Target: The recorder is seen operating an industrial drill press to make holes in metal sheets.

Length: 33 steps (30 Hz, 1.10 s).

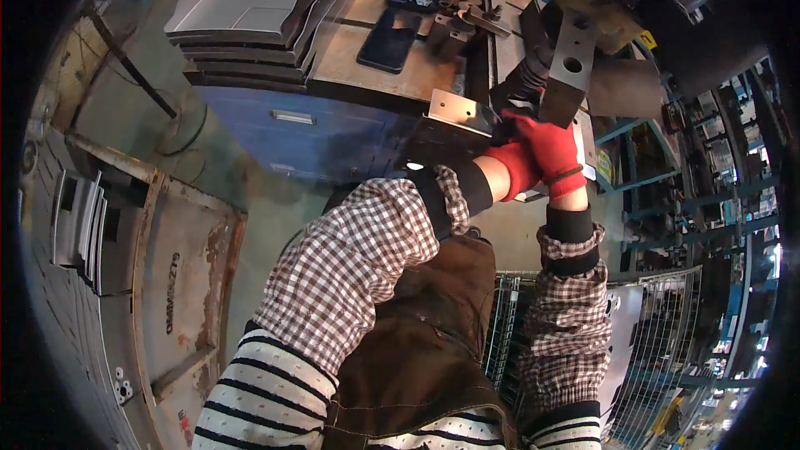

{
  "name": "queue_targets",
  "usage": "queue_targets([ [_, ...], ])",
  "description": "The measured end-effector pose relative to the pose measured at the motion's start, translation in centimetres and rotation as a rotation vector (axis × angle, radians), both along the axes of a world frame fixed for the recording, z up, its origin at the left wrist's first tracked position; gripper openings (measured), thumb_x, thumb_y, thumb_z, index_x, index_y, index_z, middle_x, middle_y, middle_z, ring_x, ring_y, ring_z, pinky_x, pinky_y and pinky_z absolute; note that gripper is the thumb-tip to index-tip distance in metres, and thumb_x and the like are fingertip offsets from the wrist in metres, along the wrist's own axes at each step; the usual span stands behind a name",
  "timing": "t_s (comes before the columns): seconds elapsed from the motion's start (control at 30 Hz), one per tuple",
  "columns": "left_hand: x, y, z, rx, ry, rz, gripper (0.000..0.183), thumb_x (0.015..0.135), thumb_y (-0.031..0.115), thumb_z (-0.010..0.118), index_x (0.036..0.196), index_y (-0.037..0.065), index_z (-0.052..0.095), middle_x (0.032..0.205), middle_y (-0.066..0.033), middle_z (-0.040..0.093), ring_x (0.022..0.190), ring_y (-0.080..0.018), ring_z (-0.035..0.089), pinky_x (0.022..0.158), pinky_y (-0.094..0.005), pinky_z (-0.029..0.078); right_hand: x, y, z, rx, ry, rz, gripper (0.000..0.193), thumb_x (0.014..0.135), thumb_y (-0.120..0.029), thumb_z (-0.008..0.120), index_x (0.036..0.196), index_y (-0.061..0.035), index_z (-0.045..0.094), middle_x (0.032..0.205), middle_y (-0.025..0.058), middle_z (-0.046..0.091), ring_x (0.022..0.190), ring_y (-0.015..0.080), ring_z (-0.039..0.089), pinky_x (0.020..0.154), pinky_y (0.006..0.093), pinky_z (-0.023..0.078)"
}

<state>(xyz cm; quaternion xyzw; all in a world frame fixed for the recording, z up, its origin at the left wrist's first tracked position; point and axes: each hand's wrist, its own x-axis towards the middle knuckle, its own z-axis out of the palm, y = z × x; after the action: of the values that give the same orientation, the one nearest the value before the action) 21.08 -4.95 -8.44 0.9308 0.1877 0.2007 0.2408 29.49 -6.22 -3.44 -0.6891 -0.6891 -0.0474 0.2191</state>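
Both my hands wear red gloves and meet at the front of a machine, right of the workbench. My left hand [517,168] is partly covered by my right hand [550,147], which lies over it with fingers curled. What my right fingers close on is hidden, and the left fingers do not show. A bent sheet-metal piece [460,112] with small holes extends to the left of my hands. Beside my right hand, a pale metal edge [588,150] shows. Just above it hangs a steel block [572,67] with round holes, part of the machine.
A stack of grey sheet-metal panels [250,0] lies on the bench [342,75], near a black phone [389,39] and metal fixtures [458,25]. Blue drawers [287,129] sit below. A rusty metal bin [187,275] stands left, a wire basket [658,342] right, and shelving [725,225] beyond.
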Motion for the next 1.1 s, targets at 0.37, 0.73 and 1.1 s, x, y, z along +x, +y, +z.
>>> queue_targets([
  [0.37, -2.1, -1.3, 4.3, 0.379, 0.045, 0.153, 0.029, 0.083, 0.022, 0.054, 0.107, 0.012, 0.065, 0.11, -0.0095, 0.064, 0.102, -0.0289, 0.06, 0.088, -0.0426, 0.043, -1.1, -2.6, 3.4, 0.122, 0.418, -0.009, 0.031, 0.076, -0.014, 0.069, 0.104, -0.0019, 0.062, 0.102, 0.0167, 0.064, 0.092, 0.0299, 0.062, 0.084, 0.0358, 0.047],
  [0.73, -0.6, -0.9, 4.2, 0.347, 0.168, 0.209, 0.069, 0.065, 0.03, 0.077, 0.119, -0.001, 0.047, 0.112, -0.02, 0.051, 0.105, -0.0325, 0.05, 0.078, -0.0426, 0.049, 2.8, -9.2, 22.6, 0.431, -0.132, 0.055, 0.054, 0.085, -0.004, 0.059, 0.137, -0.0042, 0.041, 0.135, 0.0125, 0.047, 0.122, 0.0214, 0.047, 0.102, 0.0324, 0.036],
  [1.1, -1.0, -0.7, 3.9, 0.405, 0.16, 0.218, 0.072, 0.063, 0.034, 0.078, 0.118, -0.001, 0.049, 0.111, -0.0194, 0.053, 0.103, -0.0317, 0.052, 0.082, -0.04, 0.046, -3.3, -7.5, 21.8, 0.475, 0.058, 0.334, 0.053, 0.086, -0.006, 0.057, 0.136, -0.0036, 0.041, 0.135, 0.013, 0.047, 0.122, 0.0219, 0.047, 0.102, 0.0329, 0.036],
])
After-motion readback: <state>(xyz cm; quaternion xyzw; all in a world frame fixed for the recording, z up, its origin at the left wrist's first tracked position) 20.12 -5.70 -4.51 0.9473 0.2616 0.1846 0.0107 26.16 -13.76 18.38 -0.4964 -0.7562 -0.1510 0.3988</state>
